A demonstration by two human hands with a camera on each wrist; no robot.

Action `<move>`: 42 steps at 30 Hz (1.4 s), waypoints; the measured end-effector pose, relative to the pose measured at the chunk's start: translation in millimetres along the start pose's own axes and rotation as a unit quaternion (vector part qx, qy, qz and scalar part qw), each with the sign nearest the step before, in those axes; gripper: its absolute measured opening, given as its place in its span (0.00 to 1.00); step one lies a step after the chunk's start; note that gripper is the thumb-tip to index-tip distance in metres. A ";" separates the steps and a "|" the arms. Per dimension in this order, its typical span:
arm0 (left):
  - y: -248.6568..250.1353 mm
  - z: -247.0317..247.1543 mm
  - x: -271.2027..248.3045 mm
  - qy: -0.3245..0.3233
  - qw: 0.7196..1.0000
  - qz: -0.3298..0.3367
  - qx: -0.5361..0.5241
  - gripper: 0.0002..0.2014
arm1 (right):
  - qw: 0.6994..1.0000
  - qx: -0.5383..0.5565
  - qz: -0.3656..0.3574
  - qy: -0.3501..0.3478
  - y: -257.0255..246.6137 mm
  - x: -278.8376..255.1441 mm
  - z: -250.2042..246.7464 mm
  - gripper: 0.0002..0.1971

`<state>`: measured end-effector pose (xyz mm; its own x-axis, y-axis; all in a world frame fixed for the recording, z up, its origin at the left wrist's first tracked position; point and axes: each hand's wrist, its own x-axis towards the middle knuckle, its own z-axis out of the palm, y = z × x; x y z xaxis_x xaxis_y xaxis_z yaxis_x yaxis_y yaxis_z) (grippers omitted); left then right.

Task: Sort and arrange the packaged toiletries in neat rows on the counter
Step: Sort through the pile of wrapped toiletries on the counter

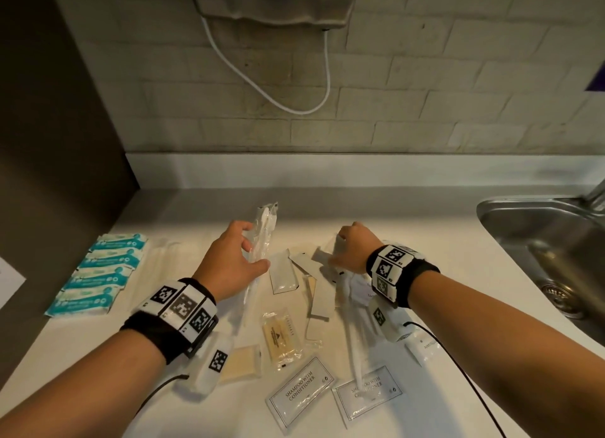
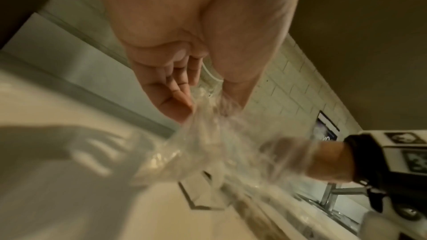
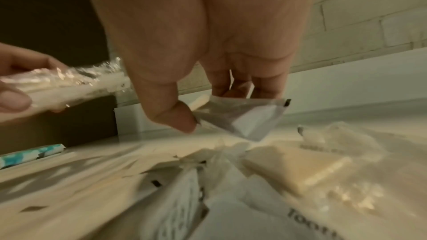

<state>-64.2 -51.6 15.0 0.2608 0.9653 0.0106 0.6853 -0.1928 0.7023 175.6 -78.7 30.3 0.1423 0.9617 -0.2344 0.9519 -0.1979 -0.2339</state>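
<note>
My left hand holds a long clear-wrapped toothbrush packet between thumb and fingers, lifted above the counter; the same crinkled wrapper fills the left wrist view. My right hand pinches a small grey-white sachet by its edge, just above a loose pile of sachets. Two "shampoo with conditioner" sachets lie near the front. A soap bar packet lies between my arms.
A row of teal-and-white packets lies in a column at the left, with pale packets beside it. A steel sink is set into the counter at the right. The tiled wall and a white cable stand behind.
</note>
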 end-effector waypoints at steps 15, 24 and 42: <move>-15.5 33.2 40.4 -0.062 0.985 -0.093 0.134 0.36 | 0.997 -0.020 -0.022 -0.070 -32.6 15.6 23.1 0.36; 0.6 41.5 42.5 -0.070 0.971 0.074 0.217 0.36 | 0.997 0.074 -0.023 0.001 -17.7 22.3 17.5 0.20; 24.6 27.7 45.8 -0.106 0.988 0.105 0.036 0.11 | 0.963 0.251 -0.074 -0.067 15.4 -21.2 -5.1 0.07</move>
<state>-16.6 -17.0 13.0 0.5341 0.8454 -0.0049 0.6461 -0.4045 0.6472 188.6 -101.2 36.5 -0.0524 0.9599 -0.2752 0.7025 -0.1605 -0.6933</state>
